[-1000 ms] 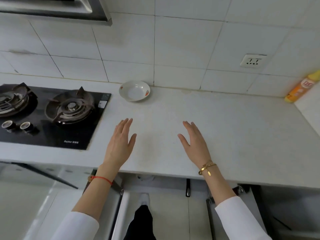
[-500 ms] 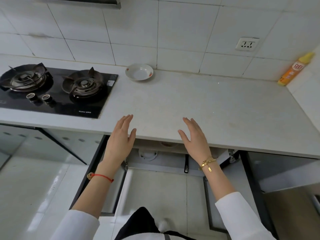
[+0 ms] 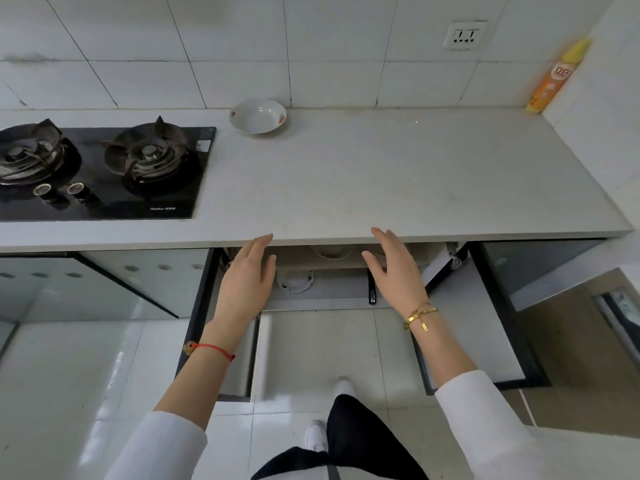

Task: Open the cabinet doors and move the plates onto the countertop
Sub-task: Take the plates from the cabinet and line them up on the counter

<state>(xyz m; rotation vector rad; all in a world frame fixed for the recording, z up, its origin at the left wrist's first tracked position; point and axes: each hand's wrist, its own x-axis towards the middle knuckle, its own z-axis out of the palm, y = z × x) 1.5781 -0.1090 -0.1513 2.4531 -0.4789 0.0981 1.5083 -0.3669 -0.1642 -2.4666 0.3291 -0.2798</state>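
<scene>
Both cabinet doors (image 3: pixel 481 317) open. Left hand (image 3: pixel 247 280), right hand (image 3: pixel 394 268) spread wide, empty, mid-frame below bench (image 3: pixel 381 178) edge. Plates (image 3: pixel 332 252) on shelf beneath, partly hidden; likely ceramic, stiff, slick, breakable; take rims two-handed.

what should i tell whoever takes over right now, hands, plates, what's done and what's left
Left hand: open, fingers straight, holding nothing, in front of the open cabinet just below the countertop edge.
Right hand: open too, empty, at the same height.
Both black-framed glass cabinet doors, left and right, are swung open.
One white round ceramic plate with red rim marks sits on the pale stone countertop near the wall.
Inside the cabinet, white dishes show on the shelf under the counter edge; the count is hidden.
Done: doors open, one plate up.
Left: reach in, take a grip on the remaining dishes and lift them onto the countertop.
</scene>
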